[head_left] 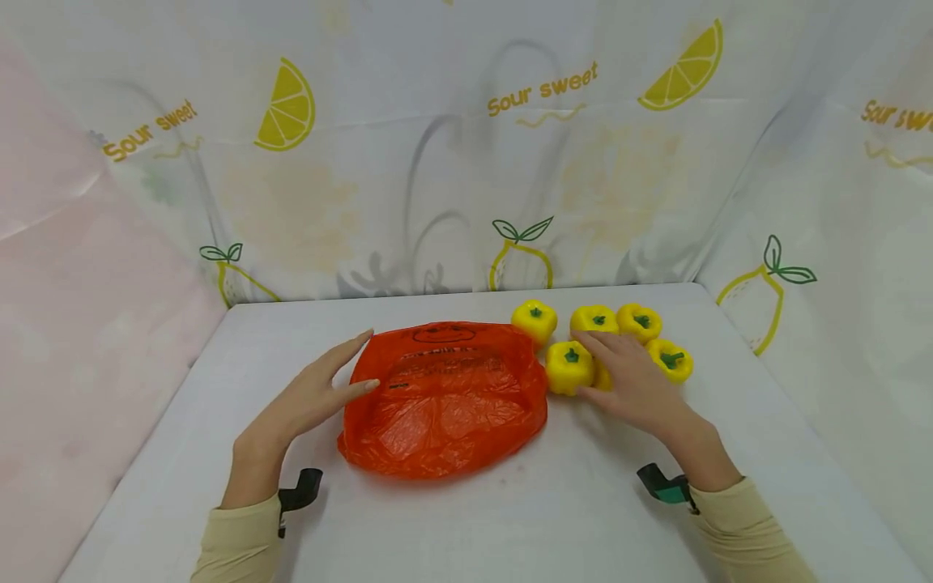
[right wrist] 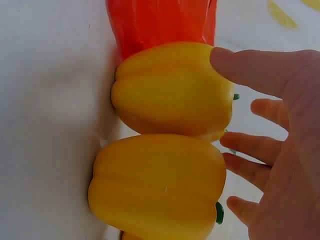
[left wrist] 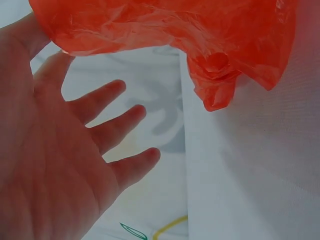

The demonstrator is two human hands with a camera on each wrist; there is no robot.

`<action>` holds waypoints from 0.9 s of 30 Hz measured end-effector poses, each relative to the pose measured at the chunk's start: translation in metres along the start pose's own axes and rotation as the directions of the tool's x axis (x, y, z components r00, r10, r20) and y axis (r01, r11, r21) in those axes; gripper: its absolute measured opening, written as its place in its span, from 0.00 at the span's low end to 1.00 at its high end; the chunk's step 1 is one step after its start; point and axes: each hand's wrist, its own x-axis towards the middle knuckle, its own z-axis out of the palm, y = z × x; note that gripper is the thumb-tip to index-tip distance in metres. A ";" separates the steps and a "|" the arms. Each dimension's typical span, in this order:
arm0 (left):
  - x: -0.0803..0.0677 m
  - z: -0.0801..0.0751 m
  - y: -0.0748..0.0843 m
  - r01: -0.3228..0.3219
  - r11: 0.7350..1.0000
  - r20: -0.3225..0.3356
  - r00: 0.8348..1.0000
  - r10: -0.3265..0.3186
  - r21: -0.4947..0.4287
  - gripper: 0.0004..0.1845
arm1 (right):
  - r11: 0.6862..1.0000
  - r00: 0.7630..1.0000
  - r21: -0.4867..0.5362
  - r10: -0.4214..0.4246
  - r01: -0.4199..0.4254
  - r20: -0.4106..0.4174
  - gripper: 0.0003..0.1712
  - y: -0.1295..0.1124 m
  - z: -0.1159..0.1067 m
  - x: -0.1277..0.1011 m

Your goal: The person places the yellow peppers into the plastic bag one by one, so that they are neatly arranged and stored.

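A red plastic bag [head_left: 445,405] lies puffed out in the middle of the table, with dark print on its upper side. At its left edge is my left hand [head_left: 313,397], thumb and forefinger against the bag and the other fingers spread loosely, as the left wrist view shows. My right hand [head_left: 632,380] reaches over a cluster of yellow bell peppers on the right, its fingers apart. In the right wrist view the thumb lies by the top of one yellow bell pepper [right wrist: 172,90], with a second bell pepper [right wrist: 157,185] beside it. Whether the fingertips touch them I cannot tell.
More yellow bell peppers stand behind and beside the right hand, such as the bell pepper [head_left: 534,321] near the bag's right corner and the bell pepper [head_left: 670,362] farthest right. A lemon-printed cloth [head_left: 452,178] hangs behind the white table [head_left: 496,534].
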 end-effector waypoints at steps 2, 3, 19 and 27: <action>0.000 0.001 0.001 -0.032 0.999 0.001 0.999 0.032 -0.015 0.42 | 1.000 1.000 0.000 0.009 -0.009 0.017 0.45 -0.002 0.001 0.000; -0.001 0.002 0.002 -0.042 0.999 0.002 0.999 0.042 -0.022 0.41 | 1.000 1.000 0.001 0.011 -0.011 0.024 0.45 -0.003 0.002 0.001; -0.003 0.007 0.008 -0.006 0.999 0.085 0.996 0.009 -0.044 0.41 | 0.999 0.999 0.033 -0.008 0.007 0.046 0.36 -0.014 0.004 0.007; -0.002 0.010 0.009 0.036 0.997 0.130 0.991 -0.028 -0.064 0.44 | 0.999 0.993 0.046 0.017 -0.023 0.118 0.37 -0.018 0.008 0.007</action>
